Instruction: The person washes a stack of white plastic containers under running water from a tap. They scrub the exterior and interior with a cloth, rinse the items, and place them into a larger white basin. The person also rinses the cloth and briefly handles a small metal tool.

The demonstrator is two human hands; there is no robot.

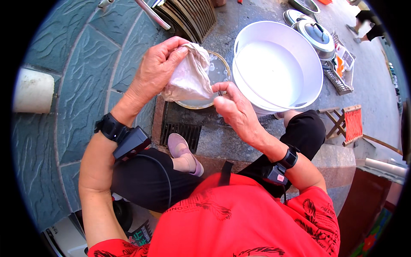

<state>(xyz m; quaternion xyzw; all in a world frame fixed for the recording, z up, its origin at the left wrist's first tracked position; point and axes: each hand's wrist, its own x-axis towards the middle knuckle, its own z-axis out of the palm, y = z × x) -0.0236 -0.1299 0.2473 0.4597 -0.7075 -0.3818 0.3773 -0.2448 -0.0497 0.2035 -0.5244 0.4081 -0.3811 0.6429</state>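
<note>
My left hand (156,64) grips a crumpled whitish-pink cloth (190,79) by its upper edge, the thumb lying over it. The cloth hangs down in folds and may be a small bag; its inside is hidden. At its lower right corner my right hand (239,112) is closed, thumb and forefinger pinched together. A small dark bit shows between those fingers, too little to name. Behind the cloth, partly covered by it, stands a round basin (220,64) with bubbly water. Right of it, a big white bucket (311,64) contains milky white liquid.
Metal lids (317,34) and a grey plastic crate (342,85) stand beyond the bucket. A folding stool (353,124) with an orange seat is at right. A floor drain (182,135) lies near my foot. Slatted wood (184,17) leans at the tiled wall (90,55). Someone's legs (366,25) show far right.
</note>
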